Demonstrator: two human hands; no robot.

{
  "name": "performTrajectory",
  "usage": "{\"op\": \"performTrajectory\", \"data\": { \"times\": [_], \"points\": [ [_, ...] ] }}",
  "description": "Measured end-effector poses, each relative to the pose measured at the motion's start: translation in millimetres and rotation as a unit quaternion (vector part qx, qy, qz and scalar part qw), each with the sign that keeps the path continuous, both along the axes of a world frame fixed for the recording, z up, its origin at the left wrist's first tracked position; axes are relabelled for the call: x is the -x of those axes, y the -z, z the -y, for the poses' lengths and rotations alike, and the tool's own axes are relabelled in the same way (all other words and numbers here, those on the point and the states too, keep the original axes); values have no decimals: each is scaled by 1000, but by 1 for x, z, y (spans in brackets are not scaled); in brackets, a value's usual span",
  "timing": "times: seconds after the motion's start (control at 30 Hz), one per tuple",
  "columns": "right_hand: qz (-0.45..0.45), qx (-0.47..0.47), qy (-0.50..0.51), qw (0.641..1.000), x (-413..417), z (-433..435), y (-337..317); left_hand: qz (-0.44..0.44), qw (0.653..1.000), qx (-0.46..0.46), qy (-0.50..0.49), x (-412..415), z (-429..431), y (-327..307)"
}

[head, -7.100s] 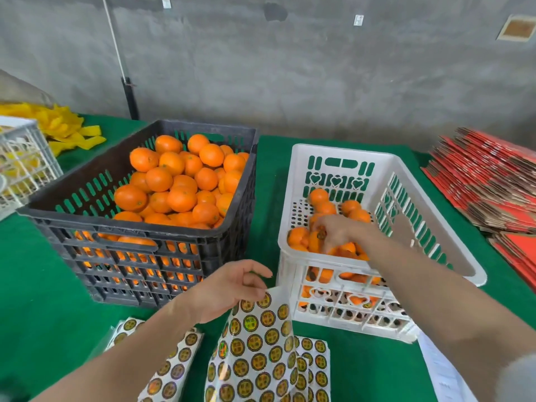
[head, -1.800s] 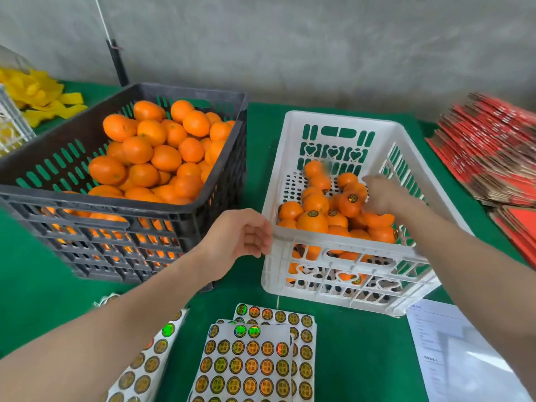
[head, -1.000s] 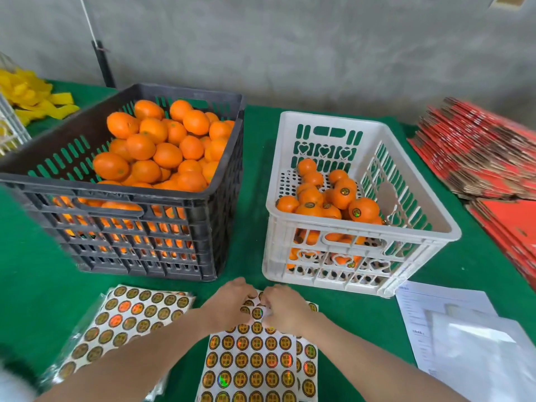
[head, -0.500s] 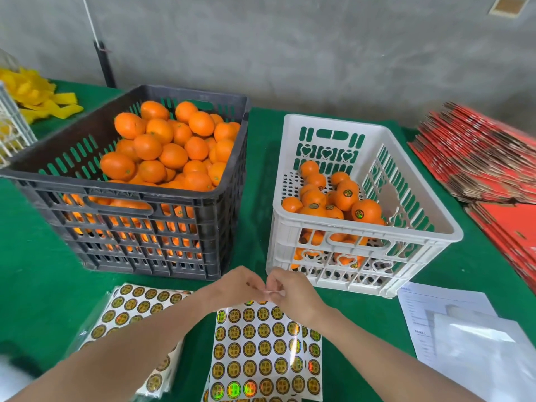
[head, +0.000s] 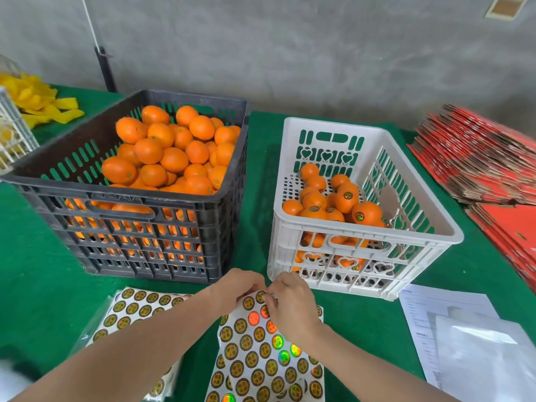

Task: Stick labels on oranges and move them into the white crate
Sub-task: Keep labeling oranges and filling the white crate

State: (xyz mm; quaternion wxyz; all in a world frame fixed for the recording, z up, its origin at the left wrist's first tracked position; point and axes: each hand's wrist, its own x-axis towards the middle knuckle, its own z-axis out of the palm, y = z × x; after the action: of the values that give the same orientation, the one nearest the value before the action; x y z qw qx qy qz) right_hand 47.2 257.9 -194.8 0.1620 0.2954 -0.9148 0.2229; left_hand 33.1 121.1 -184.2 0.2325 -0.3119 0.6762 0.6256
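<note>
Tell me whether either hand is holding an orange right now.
No, the left hand and the right hand both pinch the top edge of the label sheet and nothing else.

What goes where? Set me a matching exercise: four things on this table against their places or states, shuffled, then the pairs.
1. black crate
2. white crate
3. red cardboard stack
4. label sheet

A. gripped by the left hand and the right hand
B. far right of the table
C. heaped with oranges
D. holds labelled oranges

Pairs: 1-C, 2-D, 3-B, 4-A.
</note>
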Motion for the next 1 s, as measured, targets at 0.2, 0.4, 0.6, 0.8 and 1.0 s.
{"op": "performTrajectory", "data": {
  "times": [0.2, 0.4, 0.6, 0.8, 1.0],
  "points": [
    [-59, -9, -50, 997, 0, -3, 6, 41, 998, -19, -39, 2, -11, 0],
    [-20, 22, -98, 995, 0, -10, 9, -18, 997, 38, 61, 8, -10, 4],
    [123, 244, -45, 961, 9, -14, -23, -161, 918, 211, 296, 6, 3, 1],
    [31, 332, -122, 935, 15, 21, -101, -551, 712, 348, 262, -16, 23, -52],
    [10, 371, -179, 911, 48, 72, -151, -663, 641, 372, 106, -18, 82, -133]
  ]
}}
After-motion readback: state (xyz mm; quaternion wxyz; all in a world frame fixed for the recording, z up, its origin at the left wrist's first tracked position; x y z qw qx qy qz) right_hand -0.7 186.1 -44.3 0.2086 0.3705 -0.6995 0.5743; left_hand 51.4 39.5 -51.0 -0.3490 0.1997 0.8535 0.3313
